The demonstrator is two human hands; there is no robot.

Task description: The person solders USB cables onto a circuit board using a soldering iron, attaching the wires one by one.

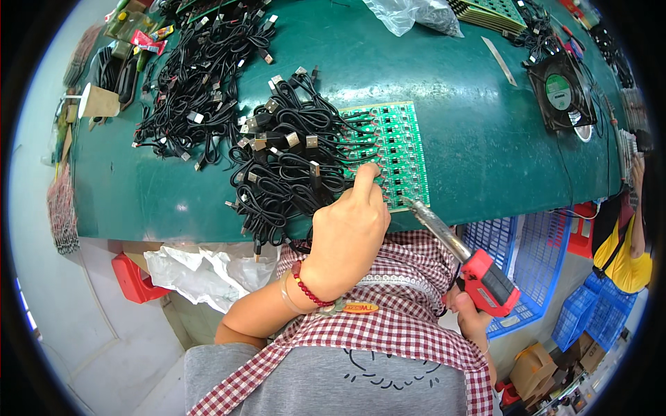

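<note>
A green circuit board panel [402, 149] lies on the table. Along its left side, the wire ends of several black USB cables [284, 173] reach onto it, their coiled bundles heaped to the left. My left hand [352, 225] is bent over the panel's near left corner, index finger and thumb closed at the board; whatever they pinch is hidden under the fingers. A soldering iron [447, 236] with a red and black handle is in my right hand [470, 315], fingers wrapped round the grip. Its tip touches or hovers just over the panel's near edge, close to my left fingertips.
Another large pile of black USB cables [201, 90] covers the table's far left. A black fan [562, 90] stands at the right, near a flat metal strip [499, 60]. A clear plastic bag [416, 15] lies at the back. Blue crates [538, 256] sit below the table's right edge.
</note>
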